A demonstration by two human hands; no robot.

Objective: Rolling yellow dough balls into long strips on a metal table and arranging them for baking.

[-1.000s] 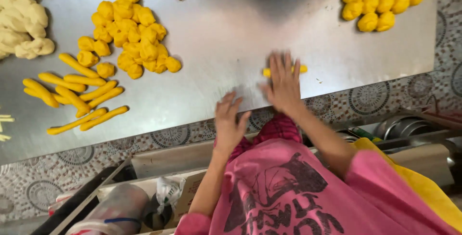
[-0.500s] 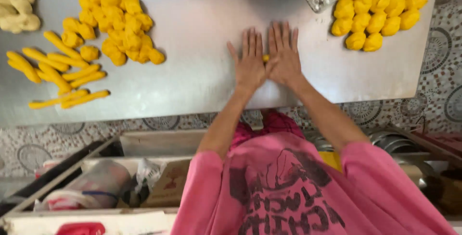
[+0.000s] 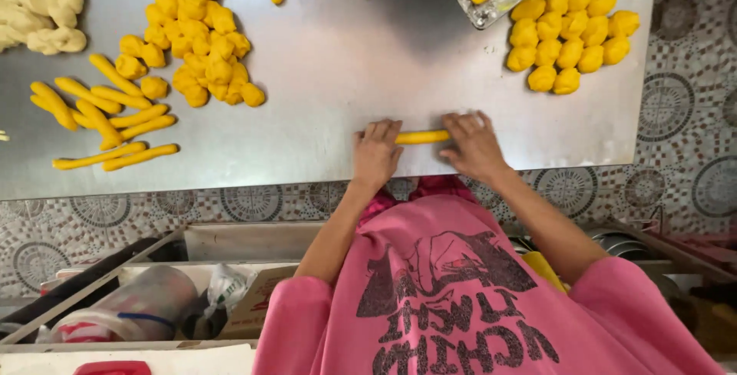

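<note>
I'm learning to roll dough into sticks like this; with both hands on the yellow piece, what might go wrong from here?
1. The yellow dough stick lies close to the near edge of the metal table; a pull toward the body might roll it off.
2. The left hand and right hand press only its ends, so the bare middle may thin unevenly or snap.

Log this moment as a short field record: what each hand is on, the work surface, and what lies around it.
left hand: left hand flat on one end of the yellow dough roll
right hand: right hand flat on the other end
surface: grey metal sheet
left of hands: finished yellow dough sticks, heap of yellow dough lumps
far right: cluster of yellow dough balls, clear tray
far left corner: pale dough pieces
</note>
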